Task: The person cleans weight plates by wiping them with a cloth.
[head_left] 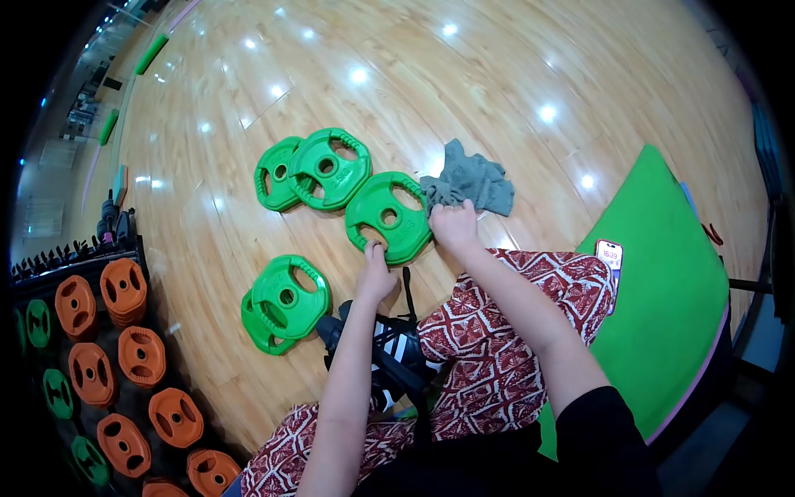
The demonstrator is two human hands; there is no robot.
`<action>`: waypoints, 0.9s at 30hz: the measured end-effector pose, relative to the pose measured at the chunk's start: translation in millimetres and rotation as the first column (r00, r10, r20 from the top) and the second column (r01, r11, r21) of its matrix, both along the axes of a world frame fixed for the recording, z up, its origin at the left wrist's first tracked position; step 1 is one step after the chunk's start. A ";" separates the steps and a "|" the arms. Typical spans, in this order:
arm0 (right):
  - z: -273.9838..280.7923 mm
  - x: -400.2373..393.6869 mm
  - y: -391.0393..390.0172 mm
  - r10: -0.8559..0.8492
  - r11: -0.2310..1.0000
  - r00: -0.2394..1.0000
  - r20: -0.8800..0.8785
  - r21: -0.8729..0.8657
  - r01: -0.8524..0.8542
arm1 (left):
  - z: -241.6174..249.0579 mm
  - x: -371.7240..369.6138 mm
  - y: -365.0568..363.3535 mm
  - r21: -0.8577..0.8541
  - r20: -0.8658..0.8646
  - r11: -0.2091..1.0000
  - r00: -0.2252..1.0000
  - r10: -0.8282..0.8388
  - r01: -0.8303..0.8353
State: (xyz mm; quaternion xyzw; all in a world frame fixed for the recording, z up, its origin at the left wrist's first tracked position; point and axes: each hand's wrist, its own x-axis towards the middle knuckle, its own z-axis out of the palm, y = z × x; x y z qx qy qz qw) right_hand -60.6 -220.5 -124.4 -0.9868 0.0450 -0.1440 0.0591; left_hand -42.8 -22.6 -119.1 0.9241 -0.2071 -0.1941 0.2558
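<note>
A green weight plate (407, 235) stands tilted in front of me, between my hands. My left hand (375, 273) grips its lower left edge at the handle slot. My right hand (454, 225) is closed on a grey cloth (474, 182), at the plate's right edge; part of the cloth is bunched against the rim and the rest spreads to the right. Two more green plates, one (339, 186) overlapping the other (271, 157), lie to the upper left. Another overlapping green pair (277, 319) lies at the lower left.
Orange plates (93, 374) and smaller green ones (58, 393) fill a rack at the lower left. A green mat (654, 331) is on the right, with a phone (610, 253) beside my patterned trousers (497, 331). A black and white shoe (402, 348) is below the plate.
</note>
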 end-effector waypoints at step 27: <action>7.2 3.3 -3.2 -0.081 0.990 0.996 -0.047 0.113 0.086 | 7.4 -7.8 -6.8 0.026 0.141 1.000 0.990 0.014 -0.018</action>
